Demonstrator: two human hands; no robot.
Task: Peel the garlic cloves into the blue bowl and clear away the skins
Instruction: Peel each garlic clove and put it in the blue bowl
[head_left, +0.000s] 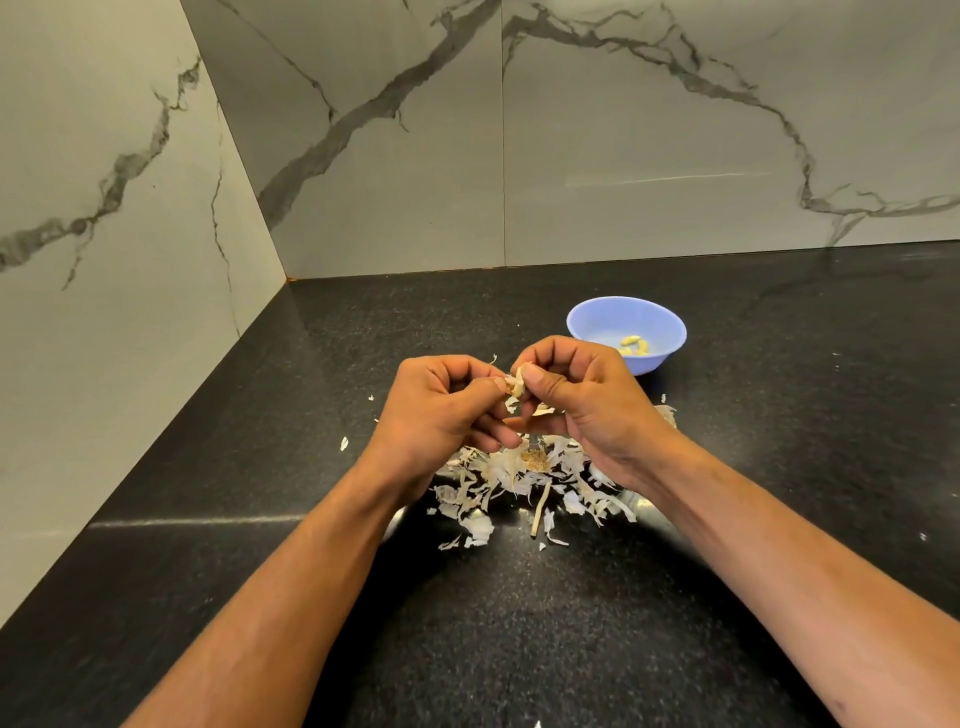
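Single head-worn view, forward and down, close over the black counter (260, 467).

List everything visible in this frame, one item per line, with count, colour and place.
round blue plastic bowl: one, light blue, on the counter beyond the right hand.
peeled garlic cloves: a few, pale yellow, inside the bowl.
papery garlic skins: a scattered pile, off-white, on the counter beneath the hands.
dry garlic stem: one, tan, in the pile's near edge.
speckled stone counter: one, black.
veined marble wall tiles: white and grey, behind and left.
garlic clove: one, whitish, pinched between both hands.
left hand: fingers curled on the clove.
right hand: fingers curled on the clove.
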